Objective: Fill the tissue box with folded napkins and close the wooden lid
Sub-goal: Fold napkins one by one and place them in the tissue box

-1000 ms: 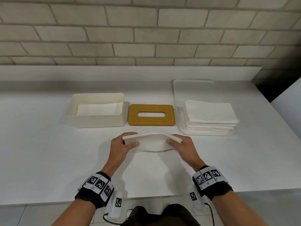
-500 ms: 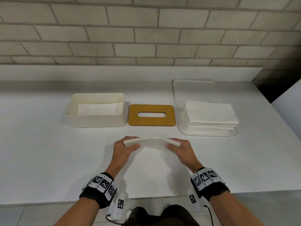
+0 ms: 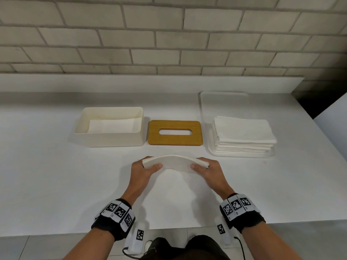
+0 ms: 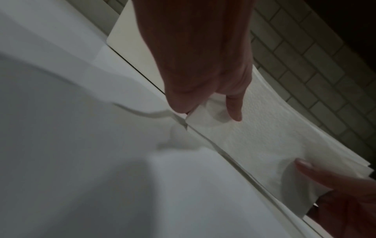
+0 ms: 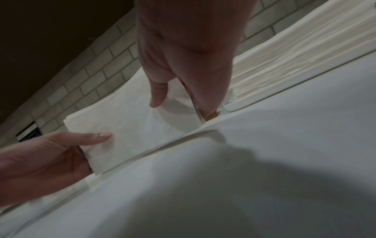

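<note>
A folded bundle of white napkins [image 3: 175, 163] hangs just above the table, bowed upward in its middle. My left hand [image 3: 143, 168] pinches its left end, thumb on top, and my right hand [image 3: 207, 168] pinches its right end the same way. Both wrist views show the napkins [image 4: 262, 136] [image 5: 130, 122] gripped between thumb and fingers. The cream tissue box [image 3: 110, 139] stands open behind at the left with a napkin lying flat inside. The wooden lid [image 3: 175, 140] with its slot lies flat on the table right of the box.
A white tray [image 3: 206, 109] at the back right carries a tall stack of unfolded napkins [image 3: 243, 134]. A low white ledge and a brick wall close off the back. The table's front edge runs near my wrists.
The hanging lower fold of the napkins has closed up into a flat bundle. Both hands have held their grip and lifted it slightly.
</note>
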Motion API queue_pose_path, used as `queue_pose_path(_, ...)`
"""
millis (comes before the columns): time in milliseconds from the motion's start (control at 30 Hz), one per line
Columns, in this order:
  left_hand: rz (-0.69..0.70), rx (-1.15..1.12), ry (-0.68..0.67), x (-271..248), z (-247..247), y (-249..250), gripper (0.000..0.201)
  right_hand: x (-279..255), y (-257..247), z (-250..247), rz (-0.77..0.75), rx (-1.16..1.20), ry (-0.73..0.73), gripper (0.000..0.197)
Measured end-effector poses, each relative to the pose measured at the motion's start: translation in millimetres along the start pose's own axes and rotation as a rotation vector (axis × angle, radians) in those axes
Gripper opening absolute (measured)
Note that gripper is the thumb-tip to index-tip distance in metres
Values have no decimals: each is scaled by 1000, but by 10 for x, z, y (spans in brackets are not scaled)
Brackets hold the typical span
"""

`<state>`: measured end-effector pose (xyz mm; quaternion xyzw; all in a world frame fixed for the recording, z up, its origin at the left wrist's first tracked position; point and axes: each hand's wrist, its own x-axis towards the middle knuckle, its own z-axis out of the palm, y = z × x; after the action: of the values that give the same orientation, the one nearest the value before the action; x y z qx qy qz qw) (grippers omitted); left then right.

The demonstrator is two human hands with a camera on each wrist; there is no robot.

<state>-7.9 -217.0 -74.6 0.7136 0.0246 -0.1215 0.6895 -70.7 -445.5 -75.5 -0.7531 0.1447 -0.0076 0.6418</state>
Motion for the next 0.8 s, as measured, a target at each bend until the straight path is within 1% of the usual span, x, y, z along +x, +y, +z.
queue_pose_path(100,-14,2,1,-1,-12,-7,17,13,-4,0,19,6,-3,10)
queue_pose_path(167,-25,6,-1,14,-24,-17,19,15,2,6,27,-4,-4,9)
queue_pose_path(267,-27,50,-1,18,-26,1,11,18,-20,18,22,-40,-8,6)
queue_pose_path(333,-23,35,16,18,-54,64,10,44,-109,46,18,-63,-10,8)
queue_pose_path(433,35,26,63,85,-238,286,12,198,-396,181,-10,-58,-5,15)
queue_pose_path(533,107,17,127,251,-510,632,19,452,-787,408,-85,-100,-15,21)
queue_pose_path(633,157,27,221,517,-828,989,17,765,-1187,739,-161,-168,-33,14)
queue_pose_path(700,148,49,277,721,-1043,1170,21,984,-1400,1005,-192,-139,-44,18)
queue_pose_path(800,85,80,341,1011,-1324,1310,25,1249,-1600,1395,-170,-140,-43,24)
